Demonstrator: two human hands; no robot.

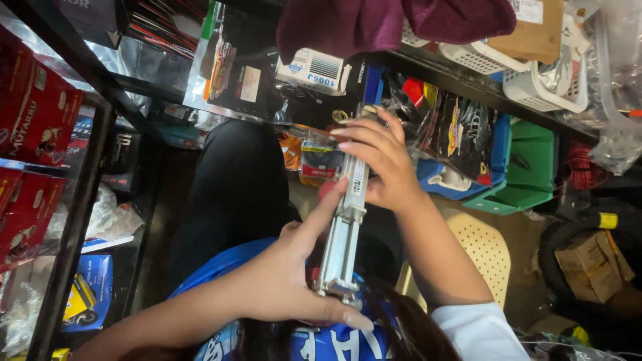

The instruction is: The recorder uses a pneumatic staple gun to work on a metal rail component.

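The metal bracket (pixel 344 227) is the landmark, held lengthwise between the two hands: the left hand (pixel 287 281) at its lower end, the right hand (pixel 378 167) at its upper end. Left of it stands a shelf frame (pixel 73 220) with boxes (pixel 33 120). Right of it lie a bin (pixel 528 167) and a chair seat (pixel 485 251) (partly hidden by the forearm). Above it hangs a cloth (pixel 348 23).

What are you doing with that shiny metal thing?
A person holds a long silver metal part with both hands. The left hand grips its lower end, one finger stretched along it, and the right hand wraps round its upper end. It sits above their lap, over black trousers and a blue shirt. Around them are crowded shelves, a green bin and white baskets.
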